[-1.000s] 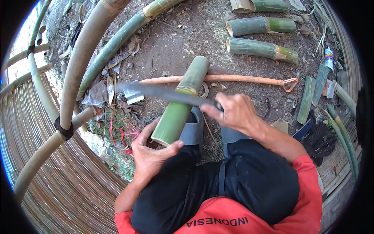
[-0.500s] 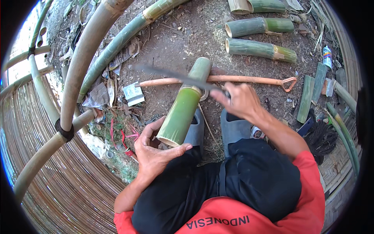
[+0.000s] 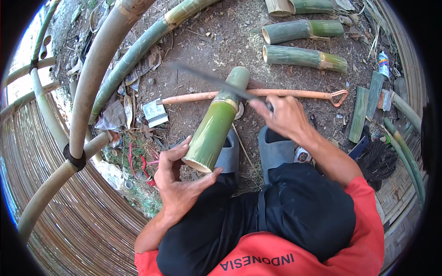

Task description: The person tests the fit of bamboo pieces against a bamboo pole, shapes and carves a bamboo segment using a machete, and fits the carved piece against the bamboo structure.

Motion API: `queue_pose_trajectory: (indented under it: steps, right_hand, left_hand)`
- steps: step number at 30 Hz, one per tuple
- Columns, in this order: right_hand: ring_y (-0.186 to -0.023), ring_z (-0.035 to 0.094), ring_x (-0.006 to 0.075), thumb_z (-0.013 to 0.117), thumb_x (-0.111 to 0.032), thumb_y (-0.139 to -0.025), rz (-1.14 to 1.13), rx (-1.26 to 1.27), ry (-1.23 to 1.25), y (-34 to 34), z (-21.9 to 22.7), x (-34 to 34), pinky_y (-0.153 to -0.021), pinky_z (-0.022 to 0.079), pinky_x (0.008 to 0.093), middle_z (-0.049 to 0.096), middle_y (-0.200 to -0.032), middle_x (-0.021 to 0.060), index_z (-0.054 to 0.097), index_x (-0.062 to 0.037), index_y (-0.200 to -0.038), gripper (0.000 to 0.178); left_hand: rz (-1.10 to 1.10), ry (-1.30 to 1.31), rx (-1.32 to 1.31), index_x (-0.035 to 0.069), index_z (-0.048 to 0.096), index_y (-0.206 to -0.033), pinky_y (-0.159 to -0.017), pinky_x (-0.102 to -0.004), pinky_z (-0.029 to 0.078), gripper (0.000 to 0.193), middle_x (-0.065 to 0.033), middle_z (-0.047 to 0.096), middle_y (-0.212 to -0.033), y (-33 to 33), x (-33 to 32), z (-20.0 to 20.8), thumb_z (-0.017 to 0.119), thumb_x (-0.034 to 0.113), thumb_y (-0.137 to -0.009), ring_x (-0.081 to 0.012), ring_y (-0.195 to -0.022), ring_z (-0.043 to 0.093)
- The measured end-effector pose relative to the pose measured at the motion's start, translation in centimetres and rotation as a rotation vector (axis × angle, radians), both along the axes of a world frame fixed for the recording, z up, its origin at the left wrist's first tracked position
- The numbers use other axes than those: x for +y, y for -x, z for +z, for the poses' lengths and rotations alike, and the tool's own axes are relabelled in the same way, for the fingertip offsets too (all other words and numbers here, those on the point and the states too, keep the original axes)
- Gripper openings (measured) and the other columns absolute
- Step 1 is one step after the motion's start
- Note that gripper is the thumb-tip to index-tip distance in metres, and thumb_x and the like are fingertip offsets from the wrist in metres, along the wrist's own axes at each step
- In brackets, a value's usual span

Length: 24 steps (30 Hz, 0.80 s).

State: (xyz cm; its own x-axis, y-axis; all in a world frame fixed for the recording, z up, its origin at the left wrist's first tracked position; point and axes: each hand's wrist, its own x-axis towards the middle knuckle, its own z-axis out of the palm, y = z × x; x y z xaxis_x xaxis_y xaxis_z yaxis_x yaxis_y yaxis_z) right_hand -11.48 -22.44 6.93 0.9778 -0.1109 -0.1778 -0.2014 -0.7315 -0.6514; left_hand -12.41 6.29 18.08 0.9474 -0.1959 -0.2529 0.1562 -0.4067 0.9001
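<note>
Rough bamboo workshop, apparently open-air: earthen ground (image 3: 202, 50), cut bamboo sections (image 3: 294, 55), lashed poles (image 3: 95, 69)

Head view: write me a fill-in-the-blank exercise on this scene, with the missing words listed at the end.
1. The long-bladed tool is held in the person's ____ hand.
2. The left hand holds the near end of a green ____ section.
3. Both slip-on shoes are coloured ____.
4. At its right end, the orange rod has a loop shaped like a ____.

Missing words: right; bamboo; grey; triangle.
</note>
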Motion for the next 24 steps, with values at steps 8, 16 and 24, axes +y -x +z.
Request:
queue_pose_trajectory:
  steps: [8,16,24]
  right_hand:
    - [-0.050,0.065,0.0379,0.070,-0.060,-0.094,0.125,0.141,-0.011,0.4,1.8,0.8,-0.047,0.049,0.0465,0.055,-0.051,0.0163,0.059,-0.0049,-0.069,0.061]
    - [-0.050,0.067,0.0367,0.056,-0.068,-0.099,0.264,0.197,0.030,0.9,2.0,-0.7,-0.052,0.055,0.0493,0.061,-0.052,0.0182,0.065,-0.0017,-0.073,0.072]
    - [-0.051,0.065,0.0391,0.066,-0.058,-0.098,0.235,0.101,-0.074,1.8,2.3,-0.7,-0.049,0.052,0.0465,0.059,-0.055,0.0191,0.065,-0.0043,-0.074,0.058]
  left_hand:
    - [-0.039,-0.341,-0.225,0.003,0.068,-0.117,-0.073,-0.0364,0.051,0.073,-0.0085,0.063,-0.098,-0.3,-0.1,1.1,0.102,0.016,-0.055,-0.0227,-0.086,0.059]
    - [-0.289,-0.376,-0.499,0.004,0.062,-0.119,-0.073,-0.0345,0.053,0.076,-0.0085,0.059,-0.098,-0.6,0.1,1.2,0.101,0.007,-0.055,-0.0218,-0.087,0.060]
    - [-0.372,-0.292,-0.505,-0.001,0.070,-0.112,-0.085,-0.0433,0.061,0.064,-0.0130,0.066,-0.096,-1.1,-1.0,2.4,0.098,0.011,-0.056,-0.0297,-0.090,0.068]
